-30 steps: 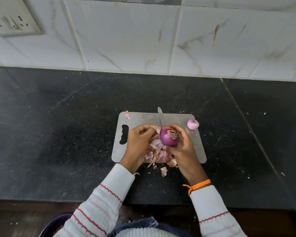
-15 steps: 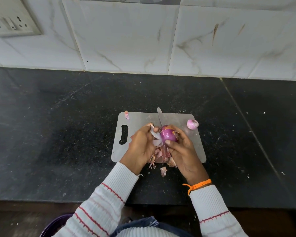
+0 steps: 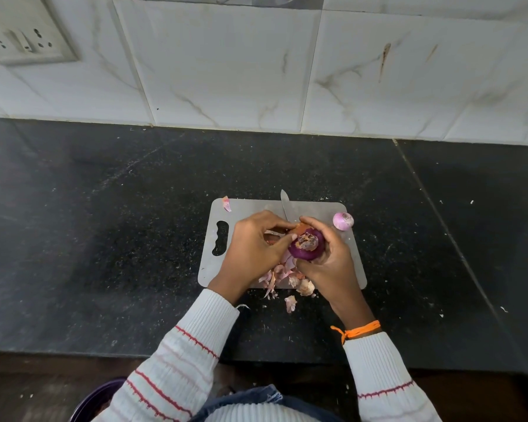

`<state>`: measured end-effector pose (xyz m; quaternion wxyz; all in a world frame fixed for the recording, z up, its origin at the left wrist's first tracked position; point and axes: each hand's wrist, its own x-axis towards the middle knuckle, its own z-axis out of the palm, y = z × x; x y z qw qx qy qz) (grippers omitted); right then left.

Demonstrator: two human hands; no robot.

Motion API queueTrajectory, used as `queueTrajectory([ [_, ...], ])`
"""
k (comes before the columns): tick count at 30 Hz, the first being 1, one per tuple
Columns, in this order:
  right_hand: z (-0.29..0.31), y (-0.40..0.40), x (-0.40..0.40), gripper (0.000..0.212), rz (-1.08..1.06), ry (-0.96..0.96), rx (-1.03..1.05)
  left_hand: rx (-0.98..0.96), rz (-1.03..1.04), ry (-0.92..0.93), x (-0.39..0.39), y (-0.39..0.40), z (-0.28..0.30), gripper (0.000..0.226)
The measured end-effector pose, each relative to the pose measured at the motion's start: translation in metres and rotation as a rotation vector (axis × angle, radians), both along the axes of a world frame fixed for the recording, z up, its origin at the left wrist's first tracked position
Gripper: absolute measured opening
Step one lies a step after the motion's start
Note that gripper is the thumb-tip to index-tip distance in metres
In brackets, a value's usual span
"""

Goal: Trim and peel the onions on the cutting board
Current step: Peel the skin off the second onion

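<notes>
Onion (image 3: 306, 245): turned since a second ago; rough trimmed end with papery remnants now faces up toward the camera, where the smooth purple side showed before.
Right hand (image 3: 328, 259): re-gripped, now cupping the onion from below and behind.
Left hand (image 3: 250, 248): shifted from beside the onion to its top; thumb tip now touching the trimmed end's edge.
Skin strip: pale strip lifted half a second ago no longer seen between the hands.

Knife (image 3: 288, 208) handle behind hands
</notes>
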<state>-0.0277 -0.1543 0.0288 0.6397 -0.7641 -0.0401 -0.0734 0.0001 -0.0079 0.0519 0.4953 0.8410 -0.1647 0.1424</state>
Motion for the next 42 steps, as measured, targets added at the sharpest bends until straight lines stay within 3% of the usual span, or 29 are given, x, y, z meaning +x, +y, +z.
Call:
queueTrajectory([
  [16, -0.006, 0.000, 0.000, 0.068, 0.024, 0.027, -0.131, 0.127, -0.018, -0.054, -0.002, 0.002, -0.005, 0.008],
  [24, -0.012, -0.003, 0.002, 0.069, 0.026, 0.081, 0.028, -0.225, 0.039, 0.248, -0.005, 0.000, -0.008, 0.013],
  [30, -0.010, -0.001, 0.001, 0.067, 0.034, 0.079, 0.055, -0.155, 0.073, 0.138, -0.007, -0.006, -0.007, 0.006],
  [34, -0.008, -0.001, 0.001, 0.068, 0.067, 0.087, 0.092, -0.094, 0.124, 0.246, -0.004, -0.005, -0.010, 0.012],
  [36, -0.006, -0.002, 0.001, 0.067, 0.093, 0.099, 0.200, -0.338, 0.120, 0.433, -0.003, -0.005, -0.011, 0.014],
  [39, -0.005, -0.004, 0.000, 0.063, 0.165, 0.140, 0.459, -0.886, 0.092, 0.757, 0.001, -0.007, -0.012, 0.022],
  [42, -0.007, -0.001, 0.000, 0.074, 0.247, 0.186, 0.503, -1.154, 0.109, 0.920, 0.001, -0.012, -0.009, 0.020],
])
